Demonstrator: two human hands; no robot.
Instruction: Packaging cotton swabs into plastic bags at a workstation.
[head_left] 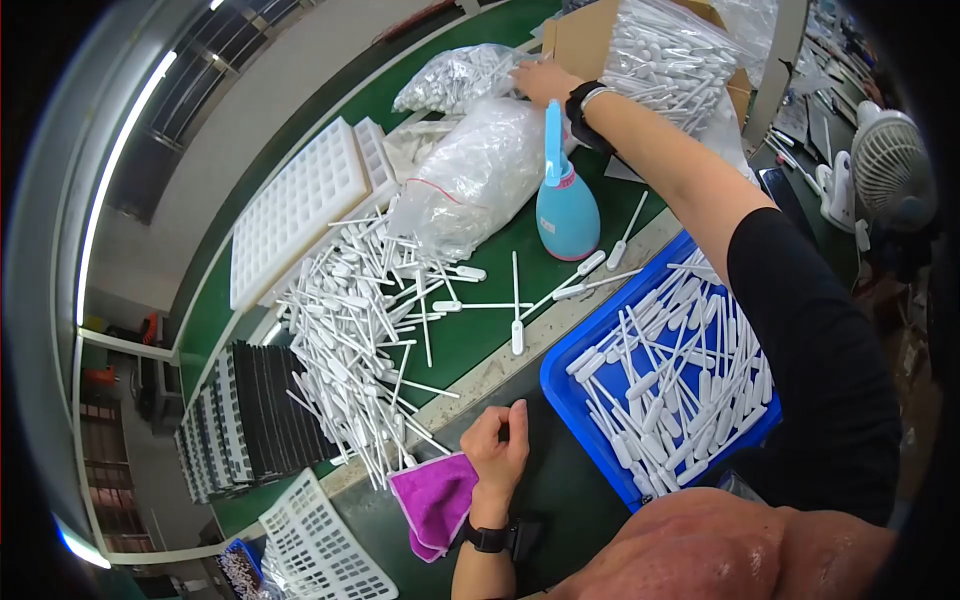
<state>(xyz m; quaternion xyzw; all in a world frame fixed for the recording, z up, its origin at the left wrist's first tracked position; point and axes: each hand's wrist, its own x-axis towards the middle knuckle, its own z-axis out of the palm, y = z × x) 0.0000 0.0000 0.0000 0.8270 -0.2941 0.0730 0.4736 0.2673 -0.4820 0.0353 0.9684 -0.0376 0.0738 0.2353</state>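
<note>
My right hand (545,80) reaches to the far side of the bench. Its fingers bend down on the right end of a clear plastic bag of white plastic pipettes (465,78) and look closed on it. My left hand (497,445) is curled closed near the bench's front, beside a purple cloth (437,505); nothing shows in it. Loose pipettes (350,320) lie heaped on the green bench, left of centre. More pipettes fill a blue tray (553,385) at the right. Between my arms stands a blue squeeze bottle (567,215) with a light-blue spout.
A large clear bag (480,165) lies behind the heap. White gridded racks (295,215) and stacked black trays (275,410) stand at the left, a white perforated basket (325,540) nearer. An open cardboard box (580,40) holds bagged pipettes. A fan (893,165) stands far right.
</note>
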